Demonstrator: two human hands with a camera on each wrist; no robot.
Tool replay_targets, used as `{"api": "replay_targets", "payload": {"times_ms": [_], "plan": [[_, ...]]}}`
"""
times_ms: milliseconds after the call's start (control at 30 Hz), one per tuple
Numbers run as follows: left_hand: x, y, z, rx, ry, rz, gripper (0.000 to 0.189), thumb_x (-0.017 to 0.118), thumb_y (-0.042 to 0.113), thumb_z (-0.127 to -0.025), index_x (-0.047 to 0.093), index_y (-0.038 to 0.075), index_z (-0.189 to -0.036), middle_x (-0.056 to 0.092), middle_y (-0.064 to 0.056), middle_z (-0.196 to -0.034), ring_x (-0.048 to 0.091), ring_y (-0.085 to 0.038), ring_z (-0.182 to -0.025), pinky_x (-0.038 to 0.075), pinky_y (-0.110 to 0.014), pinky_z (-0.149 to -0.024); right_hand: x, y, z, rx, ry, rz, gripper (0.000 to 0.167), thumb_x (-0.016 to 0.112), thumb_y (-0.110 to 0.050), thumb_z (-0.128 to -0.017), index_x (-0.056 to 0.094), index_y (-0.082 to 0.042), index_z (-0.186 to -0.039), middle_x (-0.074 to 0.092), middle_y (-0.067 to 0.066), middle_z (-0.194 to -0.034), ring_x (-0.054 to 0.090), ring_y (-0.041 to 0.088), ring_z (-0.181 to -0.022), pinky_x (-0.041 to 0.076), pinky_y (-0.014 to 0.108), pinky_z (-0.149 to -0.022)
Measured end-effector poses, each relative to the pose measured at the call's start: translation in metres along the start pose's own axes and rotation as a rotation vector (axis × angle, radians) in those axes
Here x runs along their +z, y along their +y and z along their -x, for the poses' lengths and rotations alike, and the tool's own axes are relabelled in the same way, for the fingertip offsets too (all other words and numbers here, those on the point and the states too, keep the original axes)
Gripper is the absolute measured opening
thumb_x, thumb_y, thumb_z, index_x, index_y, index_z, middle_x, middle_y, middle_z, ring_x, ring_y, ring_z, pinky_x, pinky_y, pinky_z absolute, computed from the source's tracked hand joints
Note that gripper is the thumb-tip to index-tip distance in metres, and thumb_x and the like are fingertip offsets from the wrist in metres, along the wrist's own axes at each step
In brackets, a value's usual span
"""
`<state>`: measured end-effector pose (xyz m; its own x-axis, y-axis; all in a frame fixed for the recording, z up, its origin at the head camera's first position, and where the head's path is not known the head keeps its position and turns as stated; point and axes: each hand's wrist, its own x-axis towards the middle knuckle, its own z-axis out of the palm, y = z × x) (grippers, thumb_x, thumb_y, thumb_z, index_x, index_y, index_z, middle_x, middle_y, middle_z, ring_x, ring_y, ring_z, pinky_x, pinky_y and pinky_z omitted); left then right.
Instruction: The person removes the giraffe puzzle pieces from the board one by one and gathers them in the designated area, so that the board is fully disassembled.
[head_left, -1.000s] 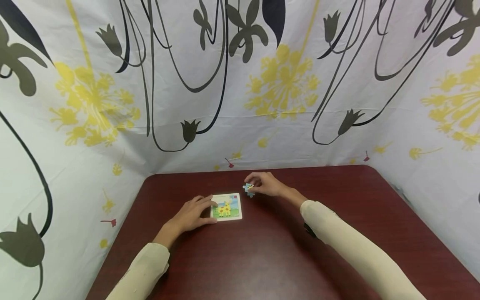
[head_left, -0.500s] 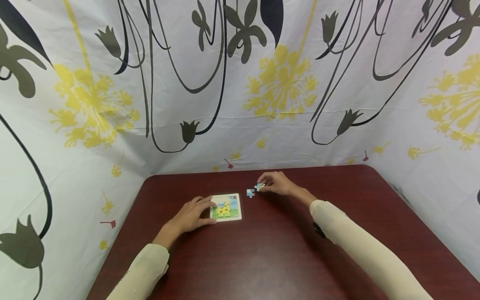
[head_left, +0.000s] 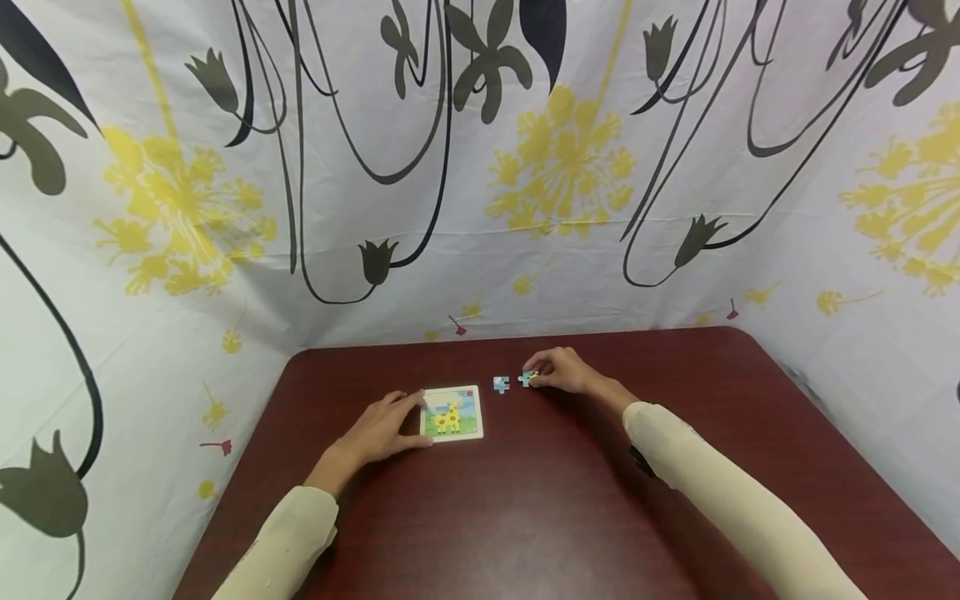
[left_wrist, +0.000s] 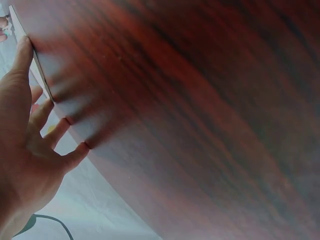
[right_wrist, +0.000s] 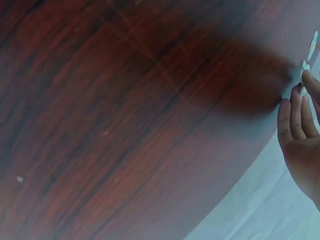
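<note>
A white-framed puzzle board with a giraffe picture lies flat left of the table's middle. My left hand rests at its left side, thumb by the near corner and fingers by the far one. In the left wrist view, the left hand's thumb touches the board's edge, and spread fingertips meet the tabletop. To the right of the board, my right hand pinches a light-blue and yellow jigsaw piece between thumb and fingers. Another blue jigsaw piece lies between the board and that hand.
The dark red-brown table has rounded far corners. Behind and beside it hangs a white cloth with grey and yellow flower prints. The right wrist view shows a small pale speck on the tabletop.
My right hand has moved right with one jigsaw piece, which has come apart from the other; the second piece is left lying by the board. My left hand has hardly moved.
</note>
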<state>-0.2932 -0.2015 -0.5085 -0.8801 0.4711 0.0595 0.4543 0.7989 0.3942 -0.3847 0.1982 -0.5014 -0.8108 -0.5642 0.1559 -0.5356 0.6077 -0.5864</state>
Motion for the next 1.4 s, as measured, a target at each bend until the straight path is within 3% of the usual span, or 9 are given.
{"api": "replay_targets", "payload": {"times_ms": [300, 533, 700, 1000, 1200, 1400], "plan": [[-0.004, 0.0, 0.0, 0.009, 0.004, 0.004, 0.078, 0.079, 0.058, -0.087, 0.054, 0.017, -0.15, 0.053, -0.014, -0.149, 0.046, -0.038, -0.141, 0.042, -0.063, -0.108, 0.003, 0.003, 0.0, 0.018, 0.017, 0.082, 0.012, 0.079, -0.01, -0.094, 0.082, -0.01, -0.105, 0.077, 0.004, -0.105, 0.07, 0.021, -0.096, 0.059, 0.039, -0.083], [-0.005, -0.001, 0.0, 0.029, -0.001, 0.016, 0.086, 0.079, 0.054, -0.089, 0.047, 0.011, -0.156, 0.059, -0.004, -0.142, 0.045, -0.037, -0.142, 0.042, -0.061, -0.109, 0.0, 0.002, -0.002, 0.013, 0.023, 0.055, 0.014, 0.076, -0.01, -0.096, 0.08, -0.008, -0.109, 0.079, 0.001, -0.098, 0.075, 0.017, -0.09, 0.06, 0.036, -0.079], [-0.005, -0.001, -0.001, 0.025, -0.007, 0.009, 0.086, 0.079, 0.052, -0.09, 0.046, 0.01, -0.157, 0.06, -0.003, -0.141, 0.044, -0.036, -0.143, 0.042, -0.061, -0.11, 0.0, -0.002, -0.005, -0.003, 0.042, 0.037, 0.02, 0.077, -0.009, -0.095, 0.079, -0.005, -0.114, 0.078, 0.006, -0.108, 0.076, 0.022, -0.098, 0.061, 0.038, -0.082], [-0.004, -0.002, -0.001, 0.016, -0.016, 0.023, 0.088, 0.078, 0.054, -0.09, 0.044, 0.011, -0.158, 0.061, -0.001, -0.141, 0.043, -0.036, -0.144, 0.041, -0.061, -0.111, 0.012, -0.021, -0.016, -0.056, 0.031, -0.008, 0.024, 0.079, -0.01, -0.094, 0.078, -0.006, -0.117, 0.078, 0.008, -0.11, 0.076, 0.016, -0.09, 0.058, 0.029, -0.073], [-0.002, -0.002, -0.001, 0.01, -0.029, 0.023, 0.09, 0.078, 0.054, -0.09, 0.041, 0.012, -0.16, 0.06, 0.0, -0.142, 0.042, -0.035, -0.145, 0.04, -0.06, -0.112, 0.024, -0.035, -0.026, -0.086, 0.007, -0.008, 0.023, 0.079, -0.008, -0.093, 0.078, -0.005, -0.116, 0.078, 0.007, -0.108, 0.075, 0.018, -0.096, 0.06, 0.03, -0.08], [-0.002, -0.001, -0.002, -0.007, -0.039, 0.019, 0.093, 0.078, 0.057, -0.089, 0.039, 0.013, -0.162, 0.058, -0.001, -0.145, 0.041, -0.035, -0.146, 0.039, -0.06, -0.113, 0.032, -0.049, -0.034, -0.098, -0.016, -0.017, 0.022, 0.078, -0.011, -0.094, 0.079, -0.005, -0.116, 0.078, 0.006, -0.108, 0.075, 0.018, -0.094, 0.06, 0.029, -0.08]]}}
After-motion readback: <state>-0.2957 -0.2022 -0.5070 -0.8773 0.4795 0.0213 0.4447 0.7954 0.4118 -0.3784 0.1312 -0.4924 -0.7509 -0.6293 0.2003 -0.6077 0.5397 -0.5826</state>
